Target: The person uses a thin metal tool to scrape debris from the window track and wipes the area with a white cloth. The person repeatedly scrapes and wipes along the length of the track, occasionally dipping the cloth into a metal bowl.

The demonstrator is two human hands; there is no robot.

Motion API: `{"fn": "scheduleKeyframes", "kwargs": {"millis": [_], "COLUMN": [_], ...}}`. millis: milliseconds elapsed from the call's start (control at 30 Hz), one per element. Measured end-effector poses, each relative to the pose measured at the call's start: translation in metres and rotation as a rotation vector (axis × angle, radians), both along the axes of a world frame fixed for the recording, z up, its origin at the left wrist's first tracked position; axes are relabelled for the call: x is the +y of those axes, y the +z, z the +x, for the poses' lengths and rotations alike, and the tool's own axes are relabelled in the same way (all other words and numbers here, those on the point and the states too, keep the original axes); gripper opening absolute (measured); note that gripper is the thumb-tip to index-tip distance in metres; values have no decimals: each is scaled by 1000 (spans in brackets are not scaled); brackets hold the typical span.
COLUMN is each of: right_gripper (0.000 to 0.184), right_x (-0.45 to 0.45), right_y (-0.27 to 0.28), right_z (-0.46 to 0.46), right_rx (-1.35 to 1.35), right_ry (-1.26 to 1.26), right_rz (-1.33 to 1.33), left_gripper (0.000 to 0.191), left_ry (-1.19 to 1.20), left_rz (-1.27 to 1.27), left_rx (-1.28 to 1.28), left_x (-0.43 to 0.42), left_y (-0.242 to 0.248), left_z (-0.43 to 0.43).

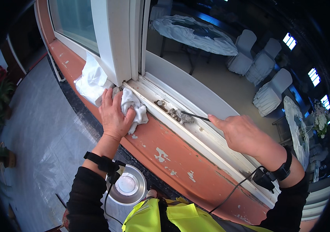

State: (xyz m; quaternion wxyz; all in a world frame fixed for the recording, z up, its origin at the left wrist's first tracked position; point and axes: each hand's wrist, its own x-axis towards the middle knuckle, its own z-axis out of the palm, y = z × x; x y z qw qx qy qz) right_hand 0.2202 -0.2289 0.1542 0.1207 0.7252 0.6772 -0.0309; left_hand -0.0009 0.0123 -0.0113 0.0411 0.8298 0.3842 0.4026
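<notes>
My left hand (113, 113) rests on the painted sill with a crumpled white cloth (133, 108) bunched under its thumb and fingers. Beyond its fingertips lies a white plastic bag or wrapper (92, 78). My right hand (239, 132) grips a thin black rod-like tool (195, 115), its handle hidden in the fist. The rod's tip sits in the white sliding-window track (208, 130), touching a clump of grey dirt and fluff (182, 116). Near the clump, a small pale round piece (159, 103) lies in the channel.
The white window sash (111, 37) stands at the track's upper end. Peeling paint marks the reddish sill (168, 153). On the floor below is a metal basin (127, 185). Indoors are a cloth-covered table (194, 43) and covered chairs (242, 52). Potted plants (4, 153) stand at left.
</notes>
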Motion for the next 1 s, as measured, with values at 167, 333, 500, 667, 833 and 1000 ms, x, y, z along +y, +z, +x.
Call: {"fn": "scheduleKeyframes", "kwargs": {"millis": [167,333,500,667,833,1000], "right_gripper": [54,52,51,51,55,57], "right_x": [-3,27,30,11,19,52], "right_y": [3,-18,-7,21,-5,-21], "right_z": [-1,0,3,2,-12,-21], "right_rx": [4,120,164,89,8,106], "right_ry": [-23,15,59,-22,59,89], "right_rz": [-60,-22,140,-80,-36,-5], "left_gripper": [56,56,55,55,56,56], "left_ry": [5,9,-8,-13,-16,-24], "left_rz": [21,5,2,0,-13,2], "left_rx": [0,3,-1,-9,-3,1], "left_x": [1,0,1,1,1,1], "left_y": [-2,0,1,-2,0,1], "left_z": [0,0,-1,0,0,0]}}
